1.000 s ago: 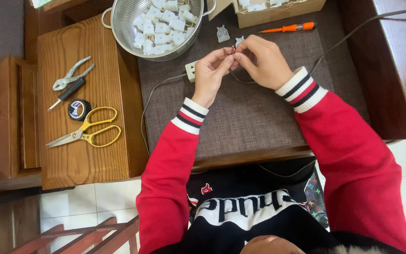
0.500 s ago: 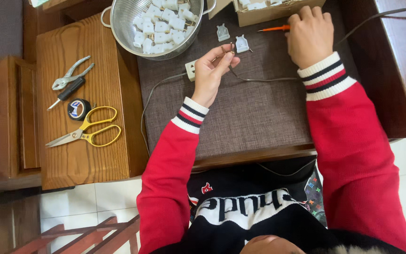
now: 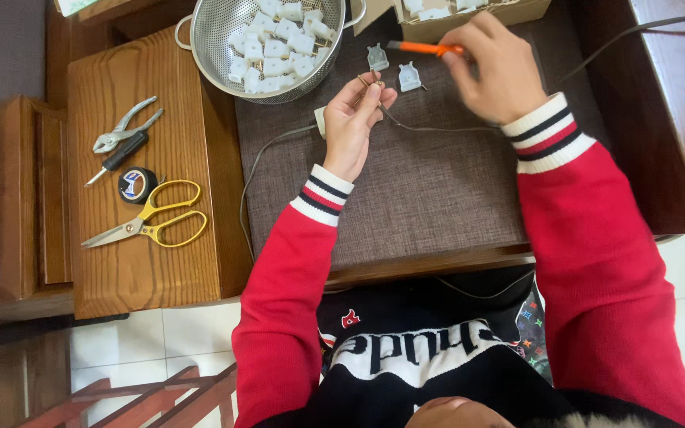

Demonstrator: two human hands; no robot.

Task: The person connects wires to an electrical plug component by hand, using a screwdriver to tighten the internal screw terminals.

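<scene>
My left hand [image 3: 356, 120] pinches the bare end of a thin grey cable [image 3: 263, 162] over the brown mat [image 3: 406, 198], with a small white plug piece just behind its fingers. My right hand [image 3: 491, 65] grips an orange-handled screwdriver [image 3: 420, 48] at the far side of the mat, lifted a little above it. Two small white plug shells [image 3: 394, 68] lie on the mat between the hands. Both sleeves are red with striped cuffs.
A metal colander [image 3: 223, 47] full of several white plug parts stands at the back. A cardboard box [image 3: 469, 16] sits at the back right. On the wooden side table [image 3: 128, 261] lie pliers [image 3: 123, 127], a small dark screwdriver [image 3: 116, 157], a tape roll [image 3: 137, 184] and yellow scissors [image 3: 150, 224].
My right hand left the cable, reached to the back of the mat and picked up the orange screwdriver. My left hand stayed holding the cable end.
</scene>
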